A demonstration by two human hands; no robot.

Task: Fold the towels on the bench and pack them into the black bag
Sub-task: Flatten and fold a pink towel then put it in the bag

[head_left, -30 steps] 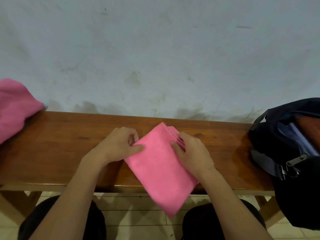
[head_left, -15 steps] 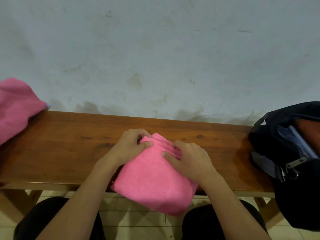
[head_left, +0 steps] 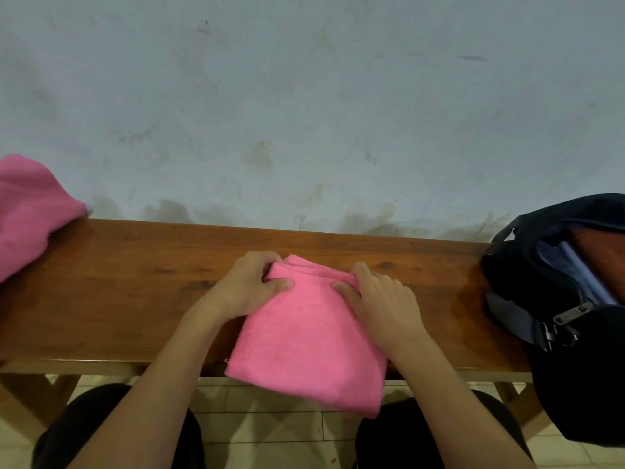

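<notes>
Left hand (head_left: 248, 287) pinches folded pink towel's (head_left: 309, 336) far-left corner, thumb on top | right hand (head_left: 382, 304) grips its far-right corner | towel mid wooden bench (head_left: 118, 292), near edge overhanging | stained pale wall (head_left: 304, 113), tiled floor (head_left: 270, 424) | black bag (head_left: 575, 299) at right end, unzipped, blue and rust-brown inside | another pink towel (head_left: 30, 211) far left.

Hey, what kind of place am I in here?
Hard to say for sure: probably a plain indoor room or corridor. A long wooden bench stands against a stained, scuffed pale wall, with a tiled floor below it.
</notes>
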